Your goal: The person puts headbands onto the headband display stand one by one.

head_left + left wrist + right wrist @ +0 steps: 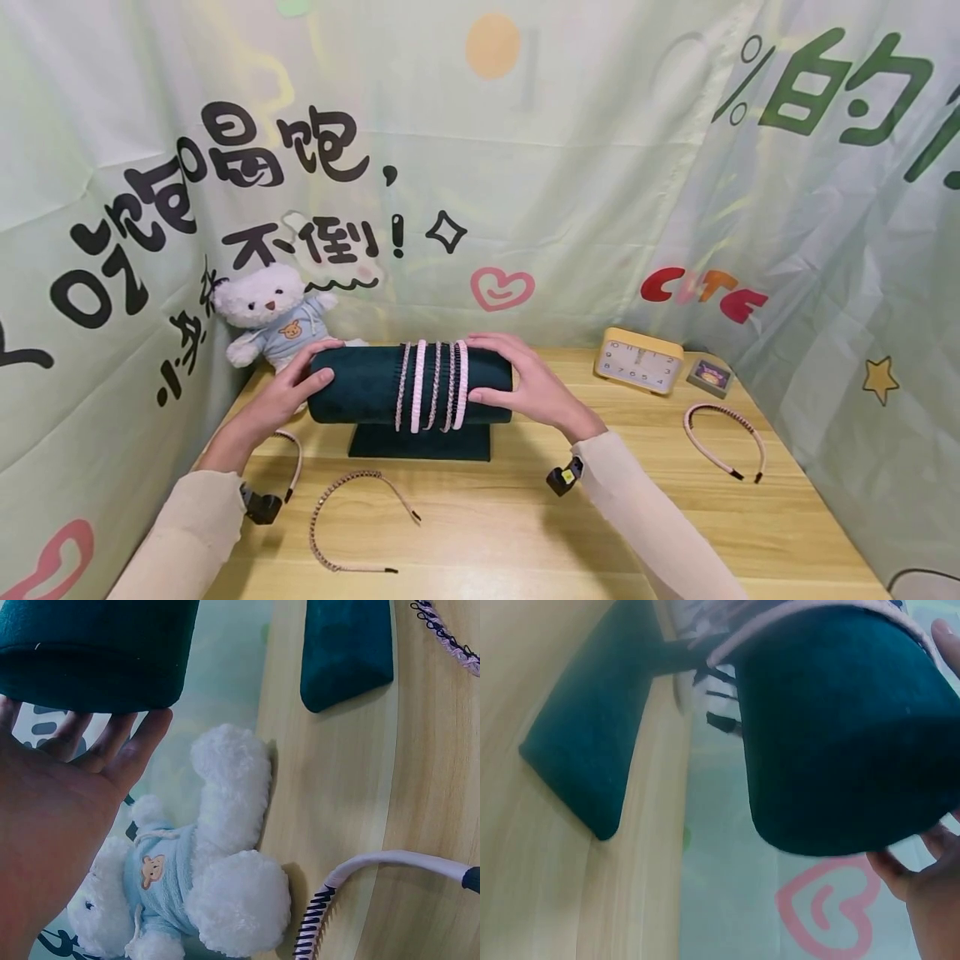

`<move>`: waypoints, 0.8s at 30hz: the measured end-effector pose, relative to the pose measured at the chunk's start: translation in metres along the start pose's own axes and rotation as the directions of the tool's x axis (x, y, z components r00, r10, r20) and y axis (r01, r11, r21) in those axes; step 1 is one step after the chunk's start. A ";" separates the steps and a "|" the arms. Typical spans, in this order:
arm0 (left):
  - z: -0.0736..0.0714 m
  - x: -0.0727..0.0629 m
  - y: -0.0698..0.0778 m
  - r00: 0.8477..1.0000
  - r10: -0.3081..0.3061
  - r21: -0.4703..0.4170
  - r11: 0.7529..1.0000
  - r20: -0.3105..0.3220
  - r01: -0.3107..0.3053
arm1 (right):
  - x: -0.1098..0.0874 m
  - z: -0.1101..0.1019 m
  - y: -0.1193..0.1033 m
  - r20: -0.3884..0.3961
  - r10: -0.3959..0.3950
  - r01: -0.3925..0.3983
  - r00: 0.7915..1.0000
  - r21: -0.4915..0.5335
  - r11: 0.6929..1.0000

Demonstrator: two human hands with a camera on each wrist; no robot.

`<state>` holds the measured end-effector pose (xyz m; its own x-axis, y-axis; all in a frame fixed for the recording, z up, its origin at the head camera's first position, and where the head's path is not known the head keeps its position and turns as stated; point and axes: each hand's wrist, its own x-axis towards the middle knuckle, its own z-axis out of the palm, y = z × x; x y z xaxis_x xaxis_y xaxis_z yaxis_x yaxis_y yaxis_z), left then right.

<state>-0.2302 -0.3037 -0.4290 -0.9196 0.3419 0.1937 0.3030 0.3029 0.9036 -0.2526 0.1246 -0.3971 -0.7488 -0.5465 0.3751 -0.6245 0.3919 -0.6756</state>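
Note:
A dark green velvet headband stand has a thick horizontal roll above a flat base. My left hand holds the roll's left end, thumb in front and fingers over the top and behind. At the other end my right hand grips the roll the same way, its fingertips close to the outermost headband. Several headbands hang round the roll right of its middle, including a pale pink one and thinner braided ones. The left wrist view shows fingertips at the rim of the roll's end; their far parts are hidden.
Loose headbands lie front left, beside the left wrist and far right. A white teddy bear in a blue top sits back left. A yellow clock and small grey box stand back right. Printed cloth walls border the table.

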 end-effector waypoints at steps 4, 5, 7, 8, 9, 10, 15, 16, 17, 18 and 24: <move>0.000 0.000 -0.001 1.000 0.011 -0.019 1.000 0.006 -0.011 | -0.009 -0.010 0.004 -0.030 0.048 -0.047 0.998 0.022 0.999; 0.000 0.000 -0.001 1.000 0.012 -0.020 1.000 0.006 -0.012 | -0.012 -0.013 0.006 -0.039 0.055 -0.054 0.998 0.026 0.998; 0.000 0.000 -0.002 1.000 0.015 -0.022 1.000 0.007 -0.014 | -0.019 -0.019 0.011 -0.056 0.064 -0.062 0.996 0.031 0.998; 0.000 0.000 -0.002 1.000 0.015 -0.024 1.000 0.009 -0.015 | -0.022 -0.023 0.013 -0.066 0.068 -0.066 0.996 0.032 0.997; 0.000 0.000 -0.002 1.000 0.016 -0.025 1.000 0.011 -0.016 | -0.026 -0.027 0.016 -0.073 0.069 -0.067 0.995 0.034 0.997; 0.000 0.000 -0.001 1.000 0.016 -0.027 1.000 0.012 -0.016 | -0.029 -0.031 0.019 -0.083 0.069 -0.066 0.994 0.032 0.997; -0.001 -0.001 -0.001 1.000 0.012 -0.021 1.000 0.009 -0.012 | -0.049 -0.051 0.032 -0.123 0.089 -0.084 0.988 0.043 0.996; -0.001 -0.001 -0.001 1.000 0.011 -0.019 1.000 0.007 -0.011 | -0.053 -0.055 0.035 -0.130 0.095 -0.090 0.987 0.045 0.995; -0.001 -0.001 -0.001 1.000 0.010 -0.018 1.000 0.006 -0.010 | -0.058 -0.059 0.037 -0.137 0.106 -0.100 0.985 0.047 0.994; -0.001 -0.001 -0.001 1.000 0.009 -0.019 1.000 0.007 -0.009 | -0.062 -0.064 0.040 -0.144 0.116 -0.110 0.983 0.043 0.993; -0.001 0.000 -0.002 1.000 0.019 -0.029 0.999 0.016 -0.018 | -0.089 -0.088 0.057 -0.190 0.127 -0.130 0.974 -0.005 0.991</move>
<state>-0.2314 -0.3048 -0.4306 -0.9095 0.3619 0.2045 0.3123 0.2704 0.9107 -0.2409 0.2611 -0.4128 -0.8503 -0.3417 0.4002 -0.5229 0.4635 -0.7154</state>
